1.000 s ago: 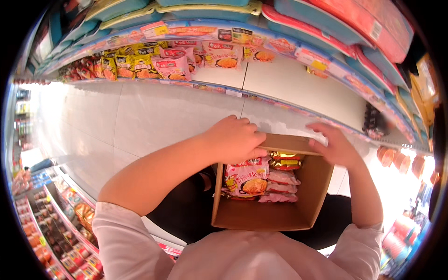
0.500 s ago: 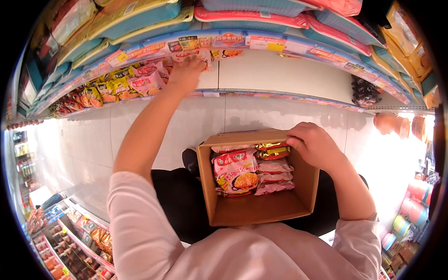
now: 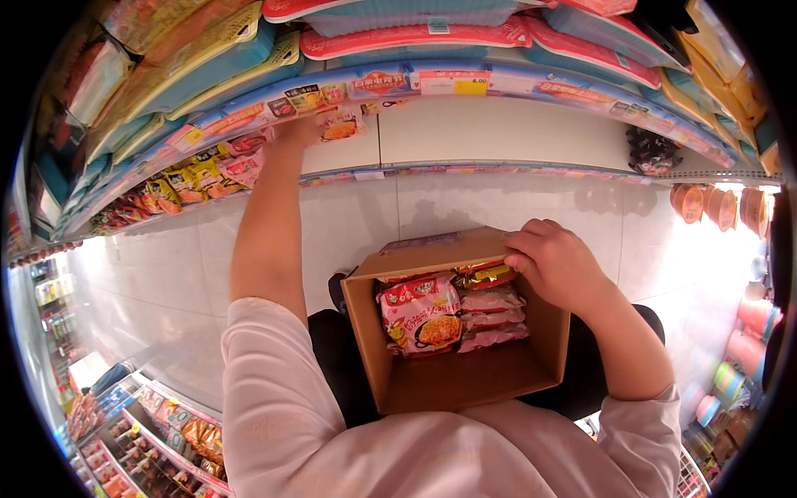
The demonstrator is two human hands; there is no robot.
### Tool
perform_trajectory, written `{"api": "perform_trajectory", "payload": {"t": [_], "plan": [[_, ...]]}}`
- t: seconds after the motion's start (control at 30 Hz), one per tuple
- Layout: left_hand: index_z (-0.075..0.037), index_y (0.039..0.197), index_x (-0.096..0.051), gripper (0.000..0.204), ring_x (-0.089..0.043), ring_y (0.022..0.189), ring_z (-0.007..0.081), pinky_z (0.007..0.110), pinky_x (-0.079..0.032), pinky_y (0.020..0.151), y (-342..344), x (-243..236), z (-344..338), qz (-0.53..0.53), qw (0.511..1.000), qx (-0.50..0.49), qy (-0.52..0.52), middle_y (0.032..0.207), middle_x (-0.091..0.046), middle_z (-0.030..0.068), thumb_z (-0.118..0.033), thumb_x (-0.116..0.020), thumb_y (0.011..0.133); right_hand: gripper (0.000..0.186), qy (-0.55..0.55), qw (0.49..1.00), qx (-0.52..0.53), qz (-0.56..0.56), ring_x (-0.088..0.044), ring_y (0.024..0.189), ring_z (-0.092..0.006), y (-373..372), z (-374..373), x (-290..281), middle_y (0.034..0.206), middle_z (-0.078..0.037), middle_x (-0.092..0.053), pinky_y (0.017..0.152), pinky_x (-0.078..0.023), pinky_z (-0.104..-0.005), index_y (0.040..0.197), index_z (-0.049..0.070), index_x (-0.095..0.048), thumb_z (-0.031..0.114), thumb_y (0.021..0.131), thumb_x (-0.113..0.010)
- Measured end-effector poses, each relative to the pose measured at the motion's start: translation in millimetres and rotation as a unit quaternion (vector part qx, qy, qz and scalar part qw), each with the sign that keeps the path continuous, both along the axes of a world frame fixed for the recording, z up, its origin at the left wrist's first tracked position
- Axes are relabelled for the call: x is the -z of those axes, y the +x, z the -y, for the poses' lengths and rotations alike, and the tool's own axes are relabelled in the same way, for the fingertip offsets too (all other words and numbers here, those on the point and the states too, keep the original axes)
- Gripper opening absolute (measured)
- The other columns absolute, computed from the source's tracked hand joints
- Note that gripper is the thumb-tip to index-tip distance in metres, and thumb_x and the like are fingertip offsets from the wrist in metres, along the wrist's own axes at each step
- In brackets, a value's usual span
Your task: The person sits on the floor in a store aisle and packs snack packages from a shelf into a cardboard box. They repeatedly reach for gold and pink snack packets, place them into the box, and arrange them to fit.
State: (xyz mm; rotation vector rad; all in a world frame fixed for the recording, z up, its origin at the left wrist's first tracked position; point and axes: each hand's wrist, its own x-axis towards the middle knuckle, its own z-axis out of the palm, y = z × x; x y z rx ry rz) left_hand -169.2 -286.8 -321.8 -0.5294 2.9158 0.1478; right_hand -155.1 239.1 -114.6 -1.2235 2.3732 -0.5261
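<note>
An open cardboard box [image 3: 448, 397] rests on my lap, tilted toward me. My right hand [image 3: 554, 264] is closed on its far right rim, thumb inside. Pink noodle packets [image 3: 422, 315] lie in the box, one flat on the left and several stacked on the right. Behind that stack is a gold-and-red packet [image 3: 484, 275]. My left arm stretches forward to the low shelf, where my left hand [image 3: 297, 133] is among pink packets, partly covered by the shelf edge above. Its fingers are hidden and blurred. A pink packet [image 3: 340, 127] lies just right of it.
Yellow and pink packets [image 3: 187, 181] line the left part of the low shelf [image 3: 498, 137]. Dark packets [image 3: 650, 152] stand at its right end. Above hangs a shelf lip with price labels [image 3: 452, 82], under stacked trays [image 3: 415, 39]. A rack of snacks [image 3: 178, 432] is behind left.
My left hand has gone deeper under the upper shelf edge and slightly left, so less of it shows. The box has tilted a little, with my right hand still on its rim.
</note>
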Motion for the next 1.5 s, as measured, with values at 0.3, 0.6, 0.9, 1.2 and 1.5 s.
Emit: {"api": "perform_trajectory", "payload": {"t": [0.3, 0.6, 0.9, 1.2, 1.5], "plan": [[-0.018, 0.158, -0.046, 0.088, -0.038, 0.155, 0.0392, 0.063, -0.029, 0.125, 6.9, -40.4, -50.8, -0.005, 0.986, 0.043, -0.160, 0.165, -0.044, 0.0175, -0.039, -0.087, 0.083, 0.016, 0.016, 0.999, 0.011, -0.032, -0.068, 0.098, -0.0356, 2.6, -2.9, 2.7, 0.099, -0.012, -0.068, 0.085, -0.057, -0.0465, 0.107, 0.008, -0.073, 0.020, 0.097, -0.071], [-0.020, 0.163, -0.038, 0.097, -0.033, 0.158, 0.0397, 0.065, -0.025, 0.127, 6.3, -27.7, -48.6, -0.007, 0.987, 0.060, -0.151, 0.169, -0.037, 0.0185, -0.032, -0.088, 0.080, 0.019, -0.011, 0.996, 0.004, -0.086, -0.069, 0.094, -0.0305, 7.1, -5.6, 14.7, 0.094, -0.009, -0.066, 0.078, -0.058, -0.0453, 0.099, 0.010, -0.071, 0.030, 0.099, -0.071], [-0.015, 0.157, -0.045, 0.092, -0.059, 0.136, 0.0407, 0.051, -0.049, 0.113, 4.0, -30.8, -27.6, -0.052, 0.986, 0.153, -0.044, 0.144, -0.063, 0.0230, -0.026, -0.087, 0.076, 0.016, 0.017, 0.992, -0.019, -0.124, -0.069, 0.094, -0.0287, 8.7, -1.3, 16.5, 0.094, -0.008, -0.066, 0.075, -0.059, -0.0432, 0.098, 0.009, -0.071, 0.023, 0.092, -0.076], [-0.014, 0.153, -0.050, 0.086, -0.061, 0.135, 0.0372, 0.052, -0.049, 0.112, -9.4, -40.7, -48.1, 0.024, 0.989, 0.111, -0.096, 0.144, -0.065, 0.0200, -0.026, -0.087, 0.076, 0.015, 0.039, 0.987, -0.022, -0.156, -0.069, 0.093, -0.0282, 9.0, -1.7, 23.0, 0.094, -0.008, -0.067, 0.073, -0.059, -0.0426, 0.098, 0.008, -0.069, 0.018, 0.088, -0.077], [-0.017, 0.154, -0.049, 0.087, -0.049, 0.148, 0.0359, 0.064, -0.034, 0.121, 12.0, -54.5, -67.3, -0.038, 0.977, 0.145, -0.150, 0.156, -0.055, 0.0131, -0.024, -0.087, 0.076, 0.018, 0.058, 0.985, -0.023, -0.159, -0.070, 0.099, -0.0289, 10.4, -0.5, 22.5, 0.100, -0.009, -0.068, 0.078, -0.059, -0.0440, 0.102, 0.009, -0.070, 0.021, 0.090, -0.077]]}}
